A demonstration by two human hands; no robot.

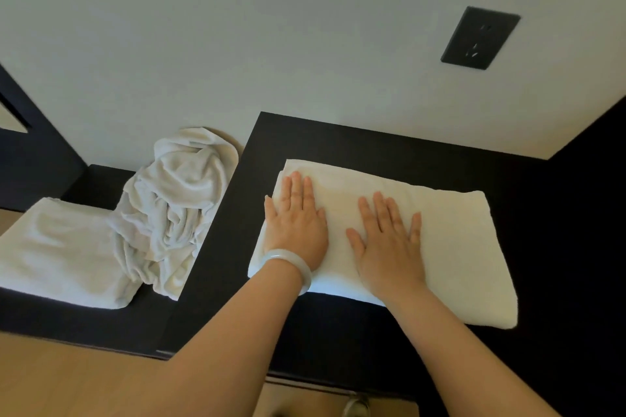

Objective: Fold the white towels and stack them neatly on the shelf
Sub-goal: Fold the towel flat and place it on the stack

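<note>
Left hand (296, 223) and right hand (389, 242) lie flat, fingers spread, on the folded towel (450, 240) resting on the dark shelf (338, 142). Risk: sideways palm pressure could shear the layers, leaving edges misaligned for stacking.

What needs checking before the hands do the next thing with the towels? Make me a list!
1. Left hand and right hand flat on the folded towel: ok.
2. Folded towel smooth on top: ok.
3. Folded towel fully on the dark shelf: ok.
4. Crumpled towel folded: not ok.
5. Other folded towel stacked with this one: not ok, it lies apart.
6. Hidden layers underneath even: cannot tell.
</note>
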